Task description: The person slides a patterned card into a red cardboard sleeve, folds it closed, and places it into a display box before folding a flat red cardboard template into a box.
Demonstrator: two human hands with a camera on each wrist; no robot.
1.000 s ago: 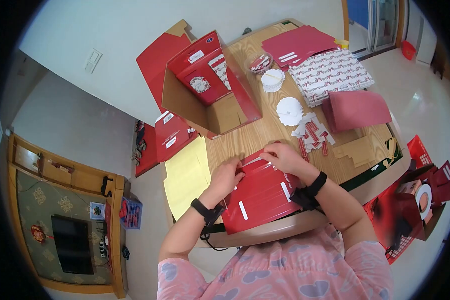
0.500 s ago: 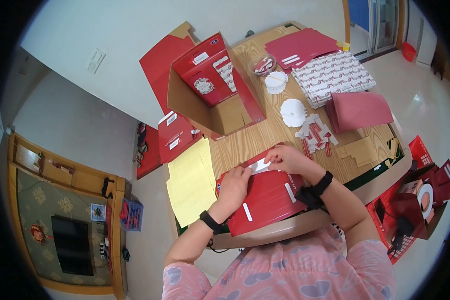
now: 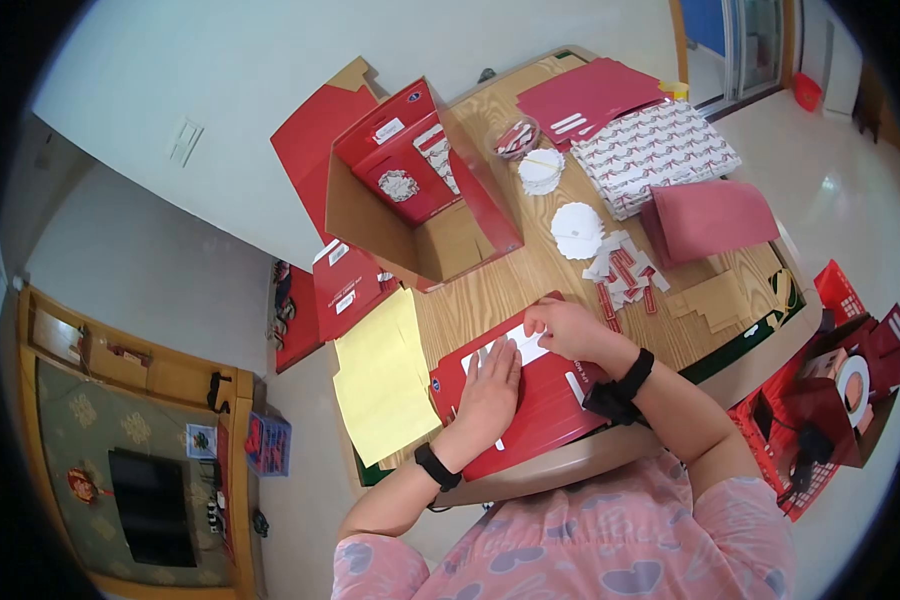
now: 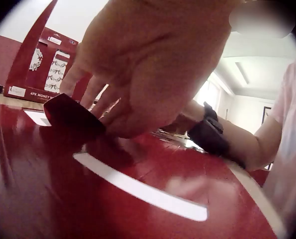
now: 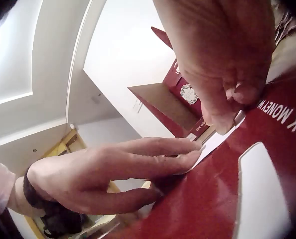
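A flat red printed carton [image 3: 530, 420] with white slots lies at the table's near edge. Across its far part runs a white strip [image 3: 530, 350]. My left hand [image 3: 492, 395] rests palm down on the carton, its straight fingers pressing over the strip's left part. At the strip's right end my right hand [image 3: 575, 332] has curled fingers. In the right wrist view the thumb and fingertips of the right hand [image 5: 222, 59] pinch at the strip's edge, and the left hand's fingers [image 5: 158, 159] touch the strip further along. A dark raised flap [image 4: 70, 117] stands beside the left palm.
An open red box [image 3: 420, 200] stands behind. Yellow sheets [image 3: 385, 380] lie at left. Toward the right are white scalloped cards [image 3: 577, 230], small labels [image 3: 625, 270], patterned packs [image 3: 655, 155], a folded red sheet [image 3: 715, 220] and brown paper pieces [image 3: 715, 302].
My left hand has slid right and toward me, from the strip's left end to lying flat over it. The right hand stays near the strip's right end. More of the white strip shows.
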